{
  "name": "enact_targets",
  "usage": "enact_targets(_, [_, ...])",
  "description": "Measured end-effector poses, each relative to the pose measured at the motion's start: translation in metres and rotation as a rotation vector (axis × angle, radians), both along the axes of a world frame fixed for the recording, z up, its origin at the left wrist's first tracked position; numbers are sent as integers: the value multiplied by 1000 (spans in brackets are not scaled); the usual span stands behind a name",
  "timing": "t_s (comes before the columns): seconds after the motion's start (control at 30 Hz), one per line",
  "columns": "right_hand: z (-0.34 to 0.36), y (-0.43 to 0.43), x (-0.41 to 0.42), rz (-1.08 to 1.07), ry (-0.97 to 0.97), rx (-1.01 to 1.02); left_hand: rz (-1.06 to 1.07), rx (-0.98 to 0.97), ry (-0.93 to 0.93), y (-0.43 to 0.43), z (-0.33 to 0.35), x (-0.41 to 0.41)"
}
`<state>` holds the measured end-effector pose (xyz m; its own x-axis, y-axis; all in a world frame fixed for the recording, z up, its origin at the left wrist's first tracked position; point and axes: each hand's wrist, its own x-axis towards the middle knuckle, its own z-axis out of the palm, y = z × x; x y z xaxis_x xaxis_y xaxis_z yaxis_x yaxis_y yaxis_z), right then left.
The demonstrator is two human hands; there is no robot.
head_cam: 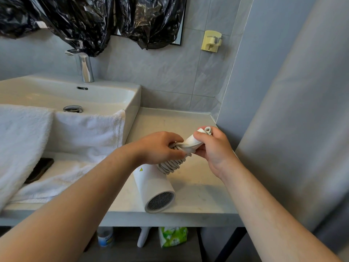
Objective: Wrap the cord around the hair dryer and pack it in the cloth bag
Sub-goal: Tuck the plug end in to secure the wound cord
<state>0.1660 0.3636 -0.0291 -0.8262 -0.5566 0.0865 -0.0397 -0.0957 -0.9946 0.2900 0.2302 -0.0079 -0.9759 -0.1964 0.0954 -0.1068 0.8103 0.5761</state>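
A white hair dryer point(153, 186) lies on the counter point(198, 190), its mesh rear end facing me at the front edge. Its handle points up and away, with the white cord point(170, 164) wound round it in several turns. My left hand point(160, 147) pinches the cord at the upper part of the handle. My right hand point(213, 148) grips the handle's tip, where the plug end of the cord point(207, 130) sticks out above my fingers. No cloth bag is in view.
A white sink point(75, 95) with a chrome tap point(85, 67) stands to the left, white towels point(56, 140) draped over its front. A dark phone point(39, 170) lies on the towel. A wall closes the right side. Bottles and a green pack point(172, 236) sit under the counter.
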Motion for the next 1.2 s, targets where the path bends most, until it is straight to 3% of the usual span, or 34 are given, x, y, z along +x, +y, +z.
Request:
enact_targets(0.2, [-3, 1, -3, 54, -1, -76, -28, 111, -164, -12, 1, -7])
enact_targets(0.37, [-4, 6, 0, 120, -70, -85, 84, 308, -9, -8, -11, -7])
enact_targets(0.57, [-23, 52, 38, 261, 117, 79, 195, 785, 303, -7, -11, 10])
enact_targets(0.83, [-51, 44, 72, 7, 31, -286, 403, 1050, 471, 17, -23, 12])
enact_targets(1.03, [-56, 45, 67, -103, -46, -310, 364, 1126, 448, 14, -23, 25])
enact_targets(1.2, [-50, 42, 71, -126, -212, -402, 261, 1426, 460, 17, -30, 35])
